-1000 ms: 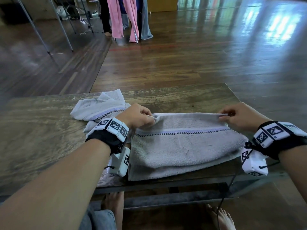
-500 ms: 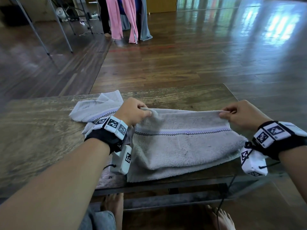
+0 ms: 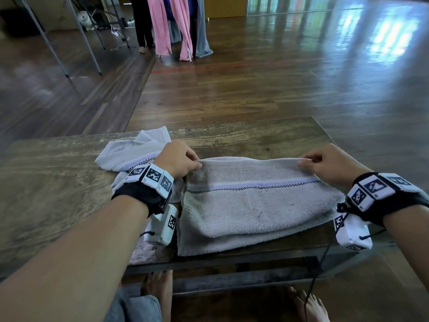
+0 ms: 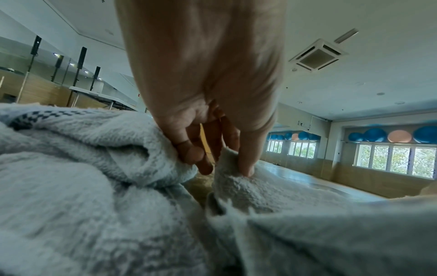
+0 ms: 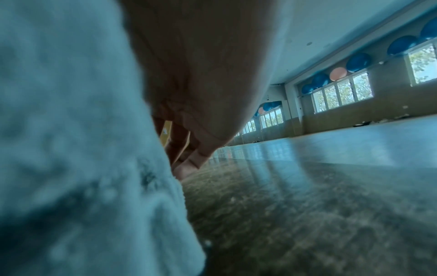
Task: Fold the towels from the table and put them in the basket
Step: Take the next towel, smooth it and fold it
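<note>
A grey towel (image 3: pixel 253 205) with a lilac and checkered stripe lies folded along the near edge of the wooden table (image 3: pixel 58 182). My left hand (image 3: pixel 183 160) pinches its far left corner, and my right hand (image 3: pixel 311 162) pinches its far right corner, holding the far edge a little above the table. In the left wrist view my thumb and fingers (image 4: pixel 246 164) nip the towel's corner (image 4: pixel 238 179). In the right wrist view the towel (image 5: pixel 71 149) fills the left side beside my curled fingers (image 5: pixel 189 166). No basket shows in any view.
A second grey towel (image 3: pixel 134 154) lies crumpled on the table behind my left wrist. Beyond the table is a wooden floor, with pink and grey towels (image 3: pixel 176 26) hanging on a rack and a person's legs (image 3: pixel 144 24) beside it. My bare feet (image 3: pixel 160 289) are under the table.
Both hands raised the towel's far edge and carried it a little away from me; the top layer now spreads farther across the table. The crumpled towel has not moved.
</note>
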`<state>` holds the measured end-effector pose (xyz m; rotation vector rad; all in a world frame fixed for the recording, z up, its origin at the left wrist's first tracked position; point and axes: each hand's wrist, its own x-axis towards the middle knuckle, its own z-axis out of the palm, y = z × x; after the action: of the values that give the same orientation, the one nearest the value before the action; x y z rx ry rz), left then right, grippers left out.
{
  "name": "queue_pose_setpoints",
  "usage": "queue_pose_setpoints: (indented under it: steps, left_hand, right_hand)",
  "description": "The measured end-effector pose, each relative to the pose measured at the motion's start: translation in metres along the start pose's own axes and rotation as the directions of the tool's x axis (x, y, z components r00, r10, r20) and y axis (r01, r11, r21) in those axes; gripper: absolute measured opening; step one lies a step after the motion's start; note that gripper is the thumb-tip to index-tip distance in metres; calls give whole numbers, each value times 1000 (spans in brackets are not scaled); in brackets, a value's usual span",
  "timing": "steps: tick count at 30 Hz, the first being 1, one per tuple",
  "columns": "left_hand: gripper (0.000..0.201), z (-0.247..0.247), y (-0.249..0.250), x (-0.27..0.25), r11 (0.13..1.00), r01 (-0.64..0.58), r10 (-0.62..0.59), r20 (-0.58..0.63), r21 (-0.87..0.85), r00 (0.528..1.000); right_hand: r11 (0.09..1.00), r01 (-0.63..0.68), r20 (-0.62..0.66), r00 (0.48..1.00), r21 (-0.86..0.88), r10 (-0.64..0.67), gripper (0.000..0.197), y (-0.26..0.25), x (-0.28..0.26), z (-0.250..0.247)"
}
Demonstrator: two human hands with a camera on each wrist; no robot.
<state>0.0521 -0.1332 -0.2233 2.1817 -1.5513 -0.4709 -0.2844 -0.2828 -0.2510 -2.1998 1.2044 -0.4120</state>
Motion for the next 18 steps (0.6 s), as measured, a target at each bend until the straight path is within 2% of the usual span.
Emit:
queue_pose_setpoints:
  steps: [3, 5, 7, 10, 15, 18]
  left_hand:
    - [8, -4, -1, 0, 1000, 23, -24, -81, -17, 996]
    - [10, -7, -2, 0, 999, 35, -40, -131, -38, 991]
    - [10, -8, -2, 0, 998, 42, -48, -148, -42, 988]
    - [10, -7, -2, -1, 998, 57, -60, -131, -27, 990]
    - [8, -5, 3, -1, 992, 92, -93, 5, 88, 996]
    - [10, -1, 13, -3, 987, 73, -67, -44, 143, 997]
  right_hand:
    - [994, 27, -167, 986, 105, -9, 11, 3, 2, -2]
    - [975, 63, -296, 955, 211, 2, 21, 5, 6, -4]
    - [963, 89, -347, 938, 256, 5, 26, 6, 10, -4]
    - [952, 94, -302, 953, 291, -2, 28, 5, 12, -3]
    - [977, 62, -184, 983, 204, -24, 17, 1, 8, 1]
    - [982, 85, -179, 982, 170, -54, 18, -13, 5, -1]
